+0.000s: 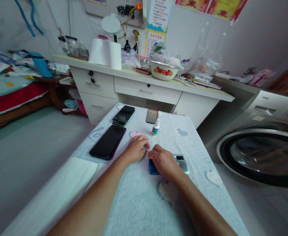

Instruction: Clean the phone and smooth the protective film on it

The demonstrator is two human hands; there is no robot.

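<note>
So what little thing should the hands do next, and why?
Perhaps the left hand should steady the blue phone: it lies camera-side up on the cloth, the right hand is over its back, and the left is nearby, beyond its edge.

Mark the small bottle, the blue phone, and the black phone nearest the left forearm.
Small bottle [155, 129], head view: on its label.
Blue phone [184, 167], head view: back panel, below the camera block.
Black phone [108, 141], head view: middle of its screen.

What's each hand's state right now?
Left hand: loosely curled; can't tell if it holds anything.
Right hand: curled over the blue-silver phone; can't tell if it grips anything.
</note>
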